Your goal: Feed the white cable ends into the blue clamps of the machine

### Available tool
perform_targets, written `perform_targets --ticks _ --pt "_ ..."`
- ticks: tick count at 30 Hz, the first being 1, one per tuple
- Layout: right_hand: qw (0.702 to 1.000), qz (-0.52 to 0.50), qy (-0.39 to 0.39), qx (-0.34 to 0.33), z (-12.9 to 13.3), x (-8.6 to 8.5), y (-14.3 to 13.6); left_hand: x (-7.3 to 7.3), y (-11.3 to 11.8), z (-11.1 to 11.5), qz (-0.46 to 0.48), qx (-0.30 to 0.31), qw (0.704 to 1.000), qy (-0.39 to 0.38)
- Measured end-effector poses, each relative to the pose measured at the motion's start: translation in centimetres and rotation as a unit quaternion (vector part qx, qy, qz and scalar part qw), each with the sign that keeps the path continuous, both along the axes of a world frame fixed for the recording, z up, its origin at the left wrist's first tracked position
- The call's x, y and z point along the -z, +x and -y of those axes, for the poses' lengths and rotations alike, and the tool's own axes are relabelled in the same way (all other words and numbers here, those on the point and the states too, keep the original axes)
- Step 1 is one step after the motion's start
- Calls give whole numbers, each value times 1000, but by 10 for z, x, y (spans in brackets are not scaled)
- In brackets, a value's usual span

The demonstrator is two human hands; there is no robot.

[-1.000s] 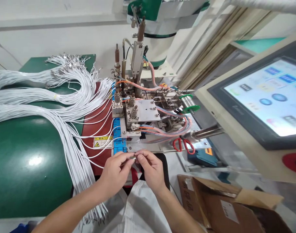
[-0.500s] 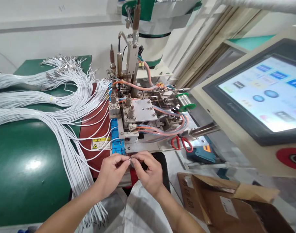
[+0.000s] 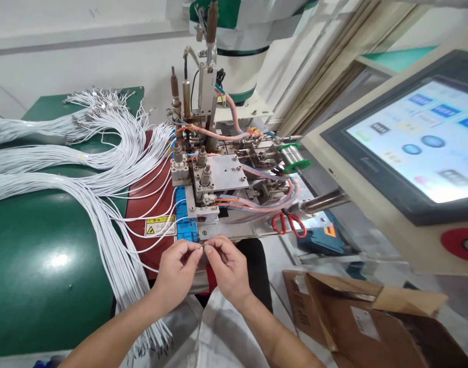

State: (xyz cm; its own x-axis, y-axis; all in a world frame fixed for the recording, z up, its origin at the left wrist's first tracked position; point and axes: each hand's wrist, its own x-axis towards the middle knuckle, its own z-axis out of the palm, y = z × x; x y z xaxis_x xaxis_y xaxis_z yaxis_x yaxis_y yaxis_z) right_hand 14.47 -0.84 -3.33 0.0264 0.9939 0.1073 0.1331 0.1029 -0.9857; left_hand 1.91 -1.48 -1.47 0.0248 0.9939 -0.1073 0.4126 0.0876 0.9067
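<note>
My left hand (image 3: 178, 271) is closed in a pinch just in front of the machine's near edge. A white cable (image 3: 147, 267) from the bundle runs in behind it, and its end appears to sit in the pinch. My right hand (image 3: 228, 268) is also closed, thumb and forefinger meeting the left fingertips over a tiny piece too small to name. Just beyond my fingers is a row of blue holders (image 3: 186, 230) with several white cables leading into it. The cable bundle (image 3: 111, 250) hangs over the table edge to the left of my hands.
A metal machine (image 3: 222, 174) with hoses and a wire spool (image 3: 291, 157) stands ahead. Red-handled scissors (image 3: 288, 224) lie at its right edge. A touchscreen panel (image 3: 406, 204) juts in from the right above an open cardboard box (image 3: 344, 317). The green table (image 3: 38, 266) is at left.
Both hands stay together and have shifted slightly left and up. The right hand's fingers have moved a little closer to the left fingertips. The view has turned slightly.
</note>
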Motion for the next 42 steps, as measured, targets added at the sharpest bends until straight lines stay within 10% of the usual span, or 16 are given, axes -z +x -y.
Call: perform_targets --ticks 7,22,42 --pt "994 50 23 -98 -12 -14 13 -3 -3 0 31 13 999 -29" --pt "979 175 71 -79 -11 -11 15 -1 -7 -3 -12 42 999 -17" --pt "992 -24 -100 -77 -15 -5 13 10 -6 2 22 22 999 -13"
